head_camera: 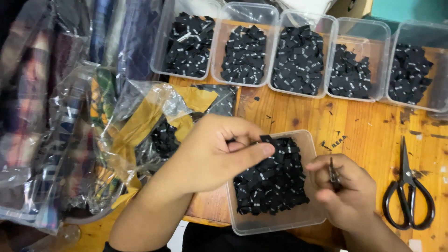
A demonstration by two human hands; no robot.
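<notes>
Orange scratched wooden table (364, 126) under everything. Far edge: row of five clear plastic tubs (298, 53) holding small black woven labels. Left: crinkly clear plastic bags of plaid fabric (70, 140), blurred, contents hard to read. Near centre: clear rectangular plastic tub (311, 217) piled with the same black labels. Right: black-handled scissors (408, 193) lying flat, apart from my hands.

My left hand (210, 156) pinches one small black fabric label (267, 139) between thumb and forefinger, above the near tub's far-left corner. My right hand (345, 186) is closed on a small dark thin tool (334, 176), probably snips; mostly hidden by fingers, can't tell its type.

Label looks feather-light, soft, floppy, not fragile; I'd pinch it by an edge. Label print too small to read. Near tub's near edge partly cut off by my arms.
</notes>
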